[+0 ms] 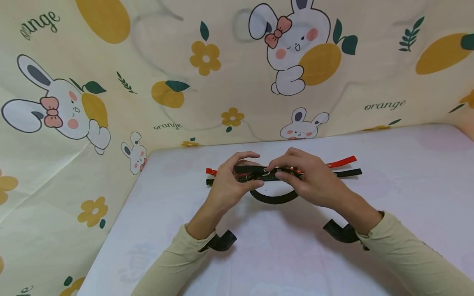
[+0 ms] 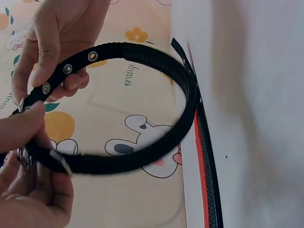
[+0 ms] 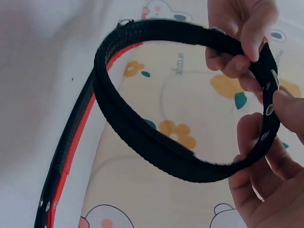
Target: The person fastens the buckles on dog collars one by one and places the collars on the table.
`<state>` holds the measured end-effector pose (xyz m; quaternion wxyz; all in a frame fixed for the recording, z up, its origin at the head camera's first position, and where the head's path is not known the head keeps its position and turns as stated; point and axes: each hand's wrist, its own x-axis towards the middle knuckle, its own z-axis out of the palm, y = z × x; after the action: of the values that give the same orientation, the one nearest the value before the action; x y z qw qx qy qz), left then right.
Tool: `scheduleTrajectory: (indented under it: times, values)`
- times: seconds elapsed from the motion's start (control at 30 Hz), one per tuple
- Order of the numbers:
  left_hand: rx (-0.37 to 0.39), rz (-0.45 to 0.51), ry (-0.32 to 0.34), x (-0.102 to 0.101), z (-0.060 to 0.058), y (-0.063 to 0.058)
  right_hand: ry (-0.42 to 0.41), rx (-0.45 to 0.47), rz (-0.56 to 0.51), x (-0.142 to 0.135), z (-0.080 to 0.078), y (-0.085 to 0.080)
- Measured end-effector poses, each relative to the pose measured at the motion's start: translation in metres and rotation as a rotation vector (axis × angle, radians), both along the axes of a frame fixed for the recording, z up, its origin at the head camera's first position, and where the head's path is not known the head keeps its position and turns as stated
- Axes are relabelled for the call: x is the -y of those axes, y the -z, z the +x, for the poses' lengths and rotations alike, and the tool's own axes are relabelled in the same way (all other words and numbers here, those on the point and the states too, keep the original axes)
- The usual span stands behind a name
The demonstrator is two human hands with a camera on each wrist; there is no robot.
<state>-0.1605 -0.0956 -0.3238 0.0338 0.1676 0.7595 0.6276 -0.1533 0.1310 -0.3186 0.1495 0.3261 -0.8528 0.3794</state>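
A black collar (image 1: 274, 200) with metal eyelets (image 2: 68, 69) is bent into a loop above the table. My left hand (image 1: 229, 181) pinches it at the buckle end, where a metal buckle (image 2: 23, 156) is partly covered by the fingers. At the eyelet end, my right hand (image 1: 312, 176) pinches the strap between thumb and fingers. Both hands are close together, and the strap end (image 3: 267, 59) is at the buckle. How far it passes through cannot be seen. Behind the hands lie a red collar (image 1: 342, 161) and a second black collar (image 1: 349, 172), side by side.
The white table (image 1: 277, 259) meets a patterned cloth backdrop (image 1: 222, 82) at the back and left. Dark wrist-worn devices (image 1: 224, 241) hang under both sleeves.
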Motion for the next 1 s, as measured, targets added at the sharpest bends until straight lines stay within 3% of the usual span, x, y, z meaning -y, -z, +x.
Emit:
scheduleTrajectory:
  times: [0.2,0.4,0.6,0.87,1.0]
  values:
    - [0.040,-0.024,-0.076,0.0029,-0.0013,-0.0037,0.013,0.003,0.018,0.0015,0.0005,-0.0020]
    - [0.066,-0.050,-0.095,0.0058,-0.0044,-0.0048,0.049,0.054,0.020,0.0011,0.0011,-0.0037]
    - [0.087,0.030,-0.119,0.0057,-0.0072,-0.0025,0.062,0.092,0.005,-0.0004,-0.0007,-0.0042]
    - [0.074,0.168,-0.112,0.0060,-0.0073,-0.0032,0.018,0.046,-0.001,-0.0016,-0.0040,-0.0051]
    - [0.063,0.184,-0.104,0.0055,-0.0068,-0.0032,0.033,0.048,0.003,-0.0025,-0.0034,-0.0042]
